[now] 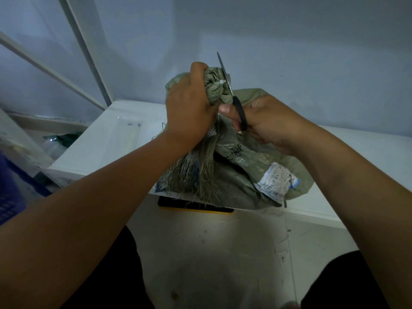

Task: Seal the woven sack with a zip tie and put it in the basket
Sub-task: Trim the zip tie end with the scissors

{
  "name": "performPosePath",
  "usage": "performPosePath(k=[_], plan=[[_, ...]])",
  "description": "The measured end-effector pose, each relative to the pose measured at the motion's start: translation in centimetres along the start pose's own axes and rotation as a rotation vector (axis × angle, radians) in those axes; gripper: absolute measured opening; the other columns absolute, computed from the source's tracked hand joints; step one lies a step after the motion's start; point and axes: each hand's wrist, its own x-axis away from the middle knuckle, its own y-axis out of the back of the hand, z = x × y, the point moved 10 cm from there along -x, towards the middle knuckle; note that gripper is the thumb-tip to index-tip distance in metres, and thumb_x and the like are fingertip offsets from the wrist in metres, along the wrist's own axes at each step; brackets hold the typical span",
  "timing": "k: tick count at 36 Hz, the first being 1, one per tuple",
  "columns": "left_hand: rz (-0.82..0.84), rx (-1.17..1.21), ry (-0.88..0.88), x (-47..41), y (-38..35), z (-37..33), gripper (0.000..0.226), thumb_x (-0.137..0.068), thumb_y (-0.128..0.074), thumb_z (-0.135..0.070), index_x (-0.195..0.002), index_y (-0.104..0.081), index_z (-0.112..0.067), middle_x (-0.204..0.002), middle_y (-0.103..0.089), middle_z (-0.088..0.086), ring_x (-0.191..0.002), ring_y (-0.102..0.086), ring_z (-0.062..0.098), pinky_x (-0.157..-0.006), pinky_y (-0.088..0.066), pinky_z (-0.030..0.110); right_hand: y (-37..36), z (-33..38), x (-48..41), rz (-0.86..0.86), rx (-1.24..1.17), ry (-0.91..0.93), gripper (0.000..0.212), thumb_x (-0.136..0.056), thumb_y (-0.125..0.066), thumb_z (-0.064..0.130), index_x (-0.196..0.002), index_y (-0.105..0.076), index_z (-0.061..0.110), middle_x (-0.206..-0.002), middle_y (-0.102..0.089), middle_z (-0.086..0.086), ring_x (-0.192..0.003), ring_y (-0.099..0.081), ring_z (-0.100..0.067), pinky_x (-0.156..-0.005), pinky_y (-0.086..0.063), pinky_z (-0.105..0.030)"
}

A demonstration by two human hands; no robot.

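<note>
A grey-green woven sack (236, 175) with a white shipping label stands on the white table (100, 148). Its top is bunched into a twisted neck (215, 85), and a white zip tie (222, 82) circles that neck. My left hand (189, 108) grips the neck from the left. My right hand (267, 123) holds black-handled scissors (234, 97), whose blades point up and lie against the neck right beside the zip tie. Frayed threads hang down the sack's front.
A blue plastic basket (11, 192) shows at the left edge, below table height. A clear plastic packet (124, 134) lies on the table's left part. A black and yellow object (196, 207) sticks out under the sack at the front edge. White frame bars rise at left.
</note>
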Motion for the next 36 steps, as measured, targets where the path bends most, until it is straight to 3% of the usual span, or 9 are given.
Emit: performPosePath(k=[26, 29, 31, 36], plan=[[0.023, 0.030, 0.031, 0.0, -0.3, 0.6, 0.039, -0.080, -0.063, -0.031, -0.111, -0.050, -0.013, -0.087, -0.064, 0.001, -0.074, -0.059, 0.021, -0.061, -0.046, 0.036, -0.4, -0.3, -0.1, 0.002, 0.017, -0.003, 0.045, -0.091, -0.066, 0.048, -0.066, -0.061, 0.010, -0.031, -0.042, 0.016, -0.028, -0.044, 0.002, -0.049, -0.026, -0.018], [0.016, 0.042, 0.035, -0.1, -0.2, 0.6, 0.039, -0.082, -0.063, -0.034, -0.111, -0.049, -0.013, -0.088, -0.065, 0.001, -0.075, -0.059, 0.020, -0.062, -0.046, 0.035, -0.6, -0.3, -0.2, 0.017, 0.026, 0.002, 0.047, -0.089, -0.067, 0.051, -0.064, -0.062, 0.011, -0.034, -0.041, 0.012, -0.029, -0.038, -0.003, -0.043, -0.029, -0.015], [0.021, 0.045, 0.036, -0.1, -0.2, 0.6, 0.039, -0.083, -0.062, -0.036, -0.111, -0.049, -0.012, -0.088, -0.065, 0.001, -0.075, -0.059, 0.020, -0.063, -0.046, 0.035, -0.9, -0.5, -0.3, 0.055, 0.011, 0.000, 0.051, -0.085, -0.067, 0.058, -0.064, -0.064, 0.012, -0.040, -0.041, 0.003, -0.034, -0.033, -0.011, -0.047, -0.028, -0.021], [0.020, 0.019, 0.040, -0.1, -0.5, 1.0, 0.036, -0.082, -0.059, -0.035, -0.108, -0.049, -0.013, -0.084, -0.063, -0.001, -0.072, -0.058, 0.021, -0.060, -0.048, 0.037, -2.1, -0.9, -0.1, 0.147, -0.015, -0.042, 0.061, -0.086, -0.054, 0.071, -0.073, -0.063, 0.012, -0.044, -0.042, -0.005, -0.040, -0.033, -0.018, -0.046, -0.030, -0.023]])
